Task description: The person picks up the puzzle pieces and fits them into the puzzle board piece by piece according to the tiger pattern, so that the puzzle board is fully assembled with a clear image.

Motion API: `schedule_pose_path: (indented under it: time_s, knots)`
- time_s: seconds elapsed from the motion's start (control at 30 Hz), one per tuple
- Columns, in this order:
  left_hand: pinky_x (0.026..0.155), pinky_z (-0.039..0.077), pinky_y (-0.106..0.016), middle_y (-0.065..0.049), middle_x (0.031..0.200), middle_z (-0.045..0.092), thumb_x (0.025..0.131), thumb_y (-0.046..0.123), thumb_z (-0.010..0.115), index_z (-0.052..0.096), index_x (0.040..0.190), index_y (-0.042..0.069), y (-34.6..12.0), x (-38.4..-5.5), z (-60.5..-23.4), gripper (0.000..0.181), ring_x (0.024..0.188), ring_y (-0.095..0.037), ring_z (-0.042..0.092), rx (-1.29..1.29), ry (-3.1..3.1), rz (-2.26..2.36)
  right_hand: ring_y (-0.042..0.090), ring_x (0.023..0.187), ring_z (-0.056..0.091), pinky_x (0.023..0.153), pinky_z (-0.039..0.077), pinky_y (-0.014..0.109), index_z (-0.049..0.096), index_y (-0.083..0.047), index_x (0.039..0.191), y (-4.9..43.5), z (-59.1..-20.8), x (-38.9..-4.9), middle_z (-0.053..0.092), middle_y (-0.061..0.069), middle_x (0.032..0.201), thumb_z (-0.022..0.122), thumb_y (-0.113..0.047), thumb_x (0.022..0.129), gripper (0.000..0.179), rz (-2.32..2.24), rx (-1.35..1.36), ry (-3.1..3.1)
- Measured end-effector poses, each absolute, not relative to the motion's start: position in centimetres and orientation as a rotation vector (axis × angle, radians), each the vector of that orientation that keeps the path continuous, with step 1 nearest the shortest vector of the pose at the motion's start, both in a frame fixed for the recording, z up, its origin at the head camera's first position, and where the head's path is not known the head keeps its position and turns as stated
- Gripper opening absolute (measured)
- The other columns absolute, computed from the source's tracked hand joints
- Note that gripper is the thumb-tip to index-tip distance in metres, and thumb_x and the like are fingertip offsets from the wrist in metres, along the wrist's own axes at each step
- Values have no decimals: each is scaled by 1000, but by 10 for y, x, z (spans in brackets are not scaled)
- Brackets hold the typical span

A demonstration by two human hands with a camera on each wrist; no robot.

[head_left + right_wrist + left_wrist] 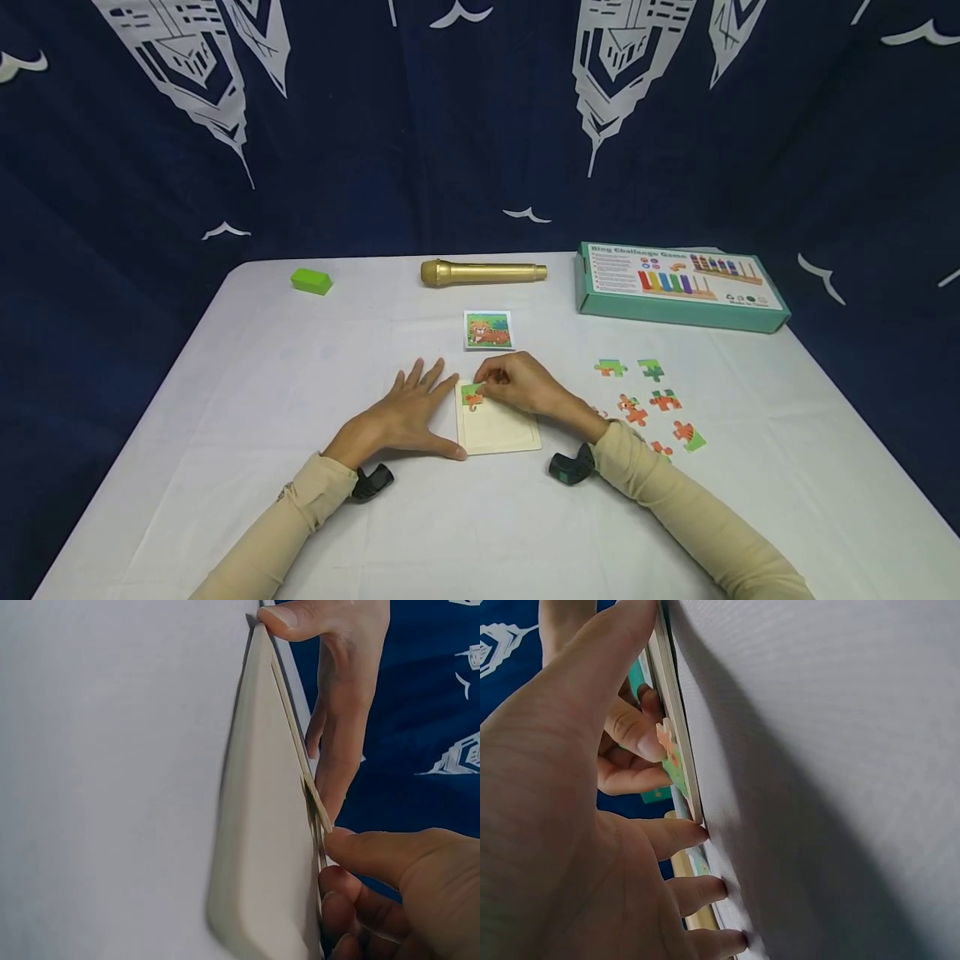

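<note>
A pale wooden puzzle board (498,432) with a raised rim lies flat on the table. My left hand (405,417) has its fingers spread, with thumb and index finger against the board's left edge. At the board's far left corner, my right hand (521,383) pinches a puzzle piece (472,395) printed green and orange. In the right wrist view that piece (316,801) leans at a slant over the board (262,802), one side raised. The left wrist view shows the right thumb on the piece (673,759). A tiger picture card (489,332) lies just beyond the board.
Several loose puzzle pieces (664,400) lie to the right, some partly hidden by the right forearm. A gold microphone (483,273), a green block (311,282) and a teal game box (682,287) sit along the back. A dark blue patterned curtain (420,125) hangs behind the table.
</note>
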State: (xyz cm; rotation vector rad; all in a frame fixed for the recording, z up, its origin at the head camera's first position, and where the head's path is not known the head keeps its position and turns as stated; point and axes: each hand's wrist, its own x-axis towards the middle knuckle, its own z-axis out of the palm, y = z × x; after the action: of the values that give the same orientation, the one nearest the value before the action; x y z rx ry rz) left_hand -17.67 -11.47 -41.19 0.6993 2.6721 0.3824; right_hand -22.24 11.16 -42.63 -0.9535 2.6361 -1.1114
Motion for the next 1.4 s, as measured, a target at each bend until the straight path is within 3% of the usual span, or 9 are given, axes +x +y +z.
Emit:
schedule_pose_path:
  time_s: [0.3,0.63,1.0,1.4]
  knots:
    - [115,4,-58,-16,160,3,66,73,70,22,154,14,-114,-177,-411,117,145,-40,-6,710,2676,384,5,59,47,54,37,19,65,-12,89,109,-427,-222,54,-7,67,70,-10,86,6,-998,-1006,2715]
    - [115,3,-58,-15,160,3,66,73,71,22,154,14,-114,-176,-411,117,145,-40,-6,705,2676,396,6,63,48,57,40,20,68,-14,84,109,-425,-220,56,-9,68,68,-7,88,8,-970,-1072,2719]
    - [115,4,-58,-15,160,4,66,73,70,22,154,14,-115,-176,-413,116,145,-40,-5,708,2685,383,7,68,50,61,44,22,71,-11,97,123,-419,-212,63,-8,80,66,-14,91,8,-1005,-1111,2677]
    - [115,4,-59,-17,160,6,64,71,73,24,153,12,-113,-176,-413,118,145,-41,-4,710,2696,404,12,80,60,68,52,30,71,-7,104,181,-405,-211,69,1,95,67,-8,89,16,-1062,-972,2855]
